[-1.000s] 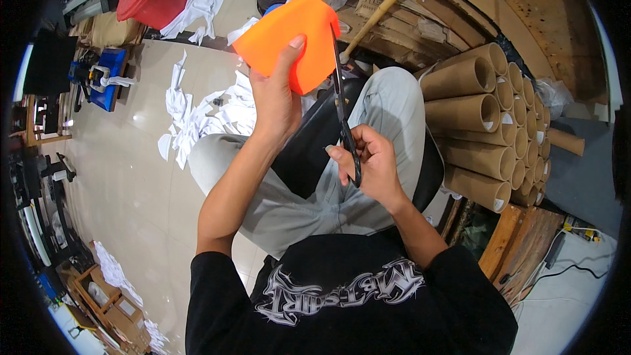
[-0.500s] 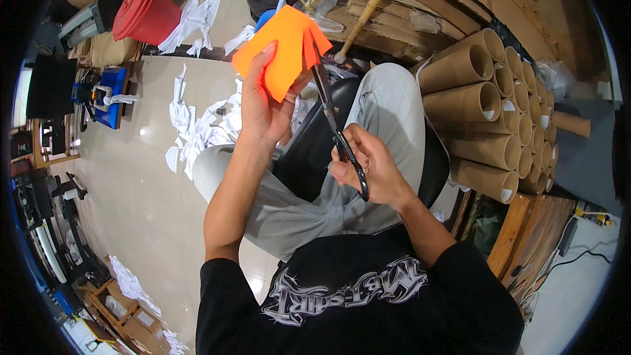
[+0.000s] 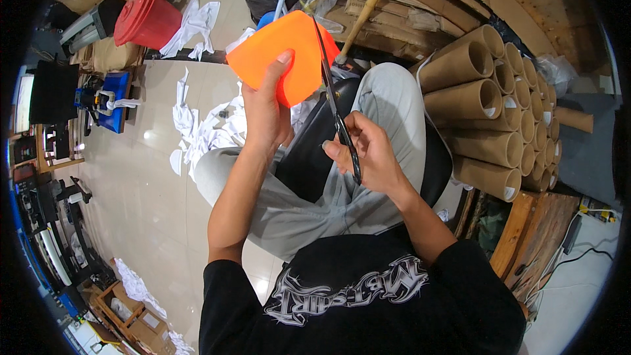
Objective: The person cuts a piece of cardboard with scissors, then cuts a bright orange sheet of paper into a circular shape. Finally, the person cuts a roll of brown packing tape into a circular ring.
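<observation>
While the person sits on a black padded chair (image 3: 309,158) with grey trousers stretched out ahead, the left hand (image 3: 266,112) is raised at chest height, fingers curled closed around the lower edge of a bright orange sheet of stiff plastic-like material (image 3: 286,59), thumb pressed flat on its near face. The sheet bows outward and tilts away from the body, hanging above the knees. Just to its right, the right hand (image 3: 368,154) is wrapped shut through the handles of a pair of long black scissors (image 3: 336,108), the blades pointing up and running along the sheet's right edge, touching it; whether the blades are parted I cannot tell from here.

Off to the right, a stack of brown cardboard tubes (image 3: 499,112) lies on its side, open ends facing the chair. On the pale tiled floor (image 3: 138,184) to the left, white scraps of paper or cloth (image 3: 197,131) lie scattered near the left leg. Farther back stands a red plastic bucket (image 3: 146,18), with a blue machine (image 3: 108,98) beside a dark bench near the wall.
</observation>
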